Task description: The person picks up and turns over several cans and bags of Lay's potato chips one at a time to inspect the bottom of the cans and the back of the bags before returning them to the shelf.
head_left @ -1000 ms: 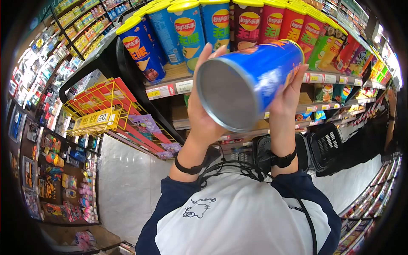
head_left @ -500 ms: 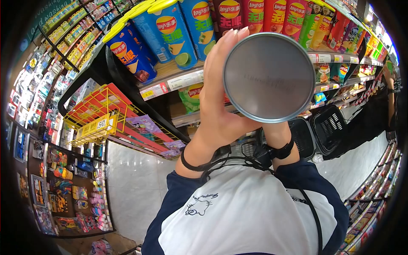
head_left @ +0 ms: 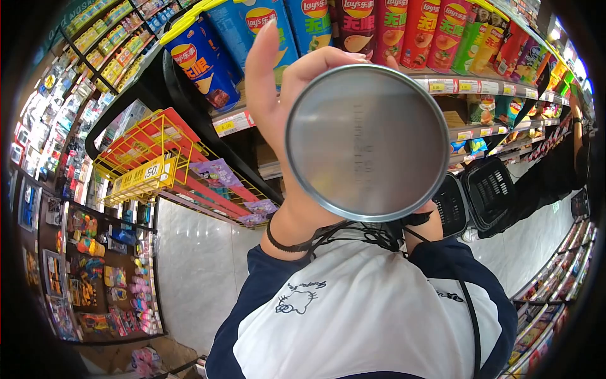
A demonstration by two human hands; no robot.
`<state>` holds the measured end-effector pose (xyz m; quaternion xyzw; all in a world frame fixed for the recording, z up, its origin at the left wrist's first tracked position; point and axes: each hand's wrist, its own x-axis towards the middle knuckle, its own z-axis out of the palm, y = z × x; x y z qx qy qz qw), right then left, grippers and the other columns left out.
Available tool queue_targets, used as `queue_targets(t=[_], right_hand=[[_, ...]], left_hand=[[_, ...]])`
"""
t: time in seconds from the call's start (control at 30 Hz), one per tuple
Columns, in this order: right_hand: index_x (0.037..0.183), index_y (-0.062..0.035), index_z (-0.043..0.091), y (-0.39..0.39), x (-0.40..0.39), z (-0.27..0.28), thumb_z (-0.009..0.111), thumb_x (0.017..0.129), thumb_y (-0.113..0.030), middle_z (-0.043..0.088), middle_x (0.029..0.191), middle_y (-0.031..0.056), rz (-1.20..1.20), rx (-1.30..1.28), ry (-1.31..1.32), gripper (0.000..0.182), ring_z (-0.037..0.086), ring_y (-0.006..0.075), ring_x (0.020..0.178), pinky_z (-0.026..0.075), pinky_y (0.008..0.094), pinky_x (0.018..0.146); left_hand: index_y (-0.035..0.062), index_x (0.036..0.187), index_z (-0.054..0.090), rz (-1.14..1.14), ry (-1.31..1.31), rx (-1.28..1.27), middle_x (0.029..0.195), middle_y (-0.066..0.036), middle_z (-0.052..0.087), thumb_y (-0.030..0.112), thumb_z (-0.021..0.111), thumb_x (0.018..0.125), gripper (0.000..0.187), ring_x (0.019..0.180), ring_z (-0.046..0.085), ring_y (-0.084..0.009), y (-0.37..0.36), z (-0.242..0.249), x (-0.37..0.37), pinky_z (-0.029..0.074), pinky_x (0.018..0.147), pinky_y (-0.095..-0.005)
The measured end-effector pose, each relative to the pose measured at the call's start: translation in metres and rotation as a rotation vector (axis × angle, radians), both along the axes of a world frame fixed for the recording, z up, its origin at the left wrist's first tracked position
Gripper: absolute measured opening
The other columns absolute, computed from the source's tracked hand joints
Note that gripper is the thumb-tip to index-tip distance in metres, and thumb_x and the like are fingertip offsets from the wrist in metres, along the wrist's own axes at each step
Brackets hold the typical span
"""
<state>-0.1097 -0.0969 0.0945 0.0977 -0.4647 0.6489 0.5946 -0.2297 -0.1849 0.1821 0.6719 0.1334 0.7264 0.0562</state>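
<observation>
A round can (head_left: 367,142) faces me with its grey metal bottom, faint printing across it and a shiny rim around it. My left hand (head_left: 284,95) is wrapped round the can's left side, with one finger raised apart from it. Most of my right hand (head_left: 430,210) is hidden behind the can; a bit of it shows at the lower right rim, against the can. Behind, blue Lay's canisters (head_left: 315,28) and red ones (head_left: 420,31) stand upright on a shelf.
A yellow wire rack (head_left: 142,180) with a price card hangs at the left. Black baskets (head_left: 487,192) stand at the right, near a person in dark clothes (head_left: 549,183). Stocked shelves (head_left: 104,271) line the far left, beside a pale tiled floor (head_left: 196,265).
The can has moved left and down, looks larger, and its printing has turned. One finger of my left hand has lifted away from it. My right hand is more hidden now.
</observation>
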Motion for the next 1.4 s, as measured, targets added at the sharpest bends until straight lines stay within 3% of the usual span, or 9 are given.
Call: queue_targets(t=[0.03,0.1,0.23,0.63,0.73,0.9,1.07,1.2,1.4], right_hand=[[0.139,-0.0142,0.018,0.0,0.001,0.001,0.075,0.063,-0.008,0.027,0.14,0.0139,-0.037,0.013,-0.028,0.095,0.036,0.0261,0.124,0.034,0.0394,0.101],[0.137,-0.0115,0.021,-0.001,0.001,0.002,0.073,0.062,-0.002,0.028,0.14,0.0144,-0.112,0.036,-0.084,0.093,0.036,0.0256,0.125,0.034,0.0387,0.102],[0.131,-0.0061,0.029,-0.005,-0.002,0.005,0.071,0.061,0.005,0.029,0.139,0.0149,-0.251,0.058,-0.154,0.083,0.036,0.0238,0.125,0.032,0.0373,0.103],[0.128,-0.002,0.034,-0.011,-0.008,0.002,0.068,0.072,-0.003,0.043,0.124,0.0119,-1.112,0.144,-0.448,0.065,0.043,0.0216,0.115,0.035,0.0323,0.097],[0.127,-0.0021,0.036,-0.011,-0.012,-0.002,0.066,0.074,-0.005,0.044,0.121,0.0115,-1.034,0.057,-0.388,0.061,0.045,0.0212,0.113,0.036,0.0319,0.096],[0.126,-0.0028,0.037,-0.013,-0.009,0.002,0.068,0.071,-0.004,0.045,0.12,0.0105,-1.123,0.11,-0.411,0.064,0.047,0.0204,0.11,0.037,0.0314,0.095],[0.126,-0.0041,0.038,-0.014,0.01,0.019,0.072,0.064,0.0,0.046,0.12,0.0093,-1.132,0.066,-0.26,0.071,0.046,0.0201,0.11,0.036,0.0311,0.094],[0.127,-0.0043,0.037,-0.016,0.04,0.027,0.07,0.062,0.007,0.041,0.125,0.009,-1.612,0.301,-0.382,0.074,0.039,0.0215,0.118,0.03,0.0324,0.101],[0.134,-0.0044,0.022,-0.036,0.04,0.047,0.064,0.068,0.009,0.035,0.127,0.0111,-1.349,0.15,-0.104,0.08,0.039,0.0192,0.117,0.035,0.0325,0.098]], left_hand=[[0.0017,0.137,0.005,0.039,0.037,0.05,0.103,-0.018,0.053,0.043,0.084,0.045,0.128,0.093,0.056,-0.0244,-0.001,0.002,-0.003,0.045,0.083,-0.0334],[0.0014,0.136,0.005,0.082,0.061,0.107,0.105,-0.019,0.054,0.04,0.082,0.049,0.123,0.094,0.057,-0.0249,-0.003,0.006,-0.001,0.045,0.082,-0.0335],[0.0017,0.135,0.009,0.13,0.1,0.125,0.11,-0.02,0.053,0.01,0.077,0.064,0.099,0.088,0.059,-0.02,-0.006,0.009,0.003,0.047,0.08,-0.0274],[0.0045,0.136,0.012,-0.195,0.073,0.021,0.122,-0.02,0.044,0.009,0.084,0.052,0.111,0.102,0.053,-0.0218,-0.003,0.001,0.013,0.043,0.086,-0.0308],[0.0046,0.135,0.016,-0.275,0.102,0.065,0.124,-0.022,0.042,0.009,0.084,0.051,0.108,0.104,0.051,-0.0238,0.014,-0.009,0.01,0.042,0.087,-0.0325],[0.006,0.129,0.024,0.143,0.09,0.137,0.125,-0.023,0.041,0.045,0.086,0.045,0.111,0.11,0.048,-0.0304,0.007,-0.009,0.01,0.039,0.093,-0.0412],[0.0036,0.126,0.027,0.241,0.047,0.021,0.121,-0.019,0.04,0.049,0.084,0.046,0.108,0.113,0.045,-0.0316,0.0,-0.019,-0.012,0.039,0.094,-0.0438],[0.0046,0.124,0.029,-0.052,-0.123,-0.221,0.115,-0.015,0.045,0.03,0.089,0.045,0.102,0.106,0.049,-0.0257,0.001,-0.029,-0.024,0.041,0.094,-0.037],[0.0027,0.121,0.036,-0.095,-0.06,-0.44,0.117,-0.012,0.047,0.019,0.088,0.046,0.093,0.108,0.049,-0.0219,0.011,-0.041,-0.04,0.04,0.094,-0.0347]])
